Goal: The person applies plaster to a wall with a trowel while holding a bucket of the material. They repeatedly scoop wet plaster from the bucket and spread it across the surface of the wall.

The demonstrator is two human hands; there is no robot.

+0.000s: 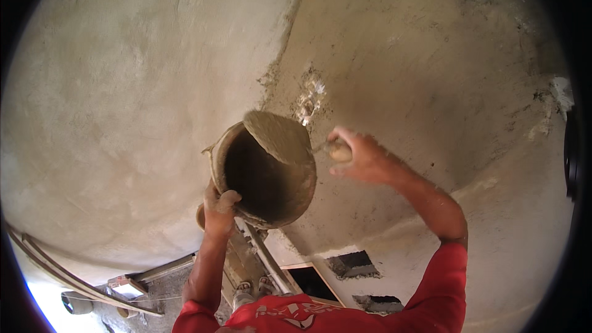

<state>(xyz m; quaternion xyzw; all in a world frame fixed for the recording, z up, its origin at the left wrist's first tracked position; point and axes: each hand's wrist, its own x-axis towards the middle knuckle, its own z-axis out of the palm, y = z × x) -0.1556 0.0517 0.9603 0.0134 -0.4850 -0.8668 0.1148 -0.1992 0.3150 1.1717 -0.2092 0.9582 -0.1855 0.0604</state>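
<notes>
My left hand (220,206) grips the rim of a mortar-smeared bucket (302,194), thumb over the edge, and holds it tilted against or near the wall. Its inside is dark, so how much it contains is hard to tell. In my right hand (364,155) is the rounded handle of a trowel (279,135). The trowel's blade, coated in wet grey-brown mortar, lies across the bucket's upper right rim. Just above the blade, the plaster has a rough, pitted patch (309,98) with white bits in it.
A smooth plastered wall (123,86) fills the left; a rougher, darker wall surface (419,55) is on the right. Below, my feet stand on wooden planks (237,265). Lower right are dark wall openings (354,264). Far below left, another bucket (76,303) stands near curved strips (68,277).
</notes>
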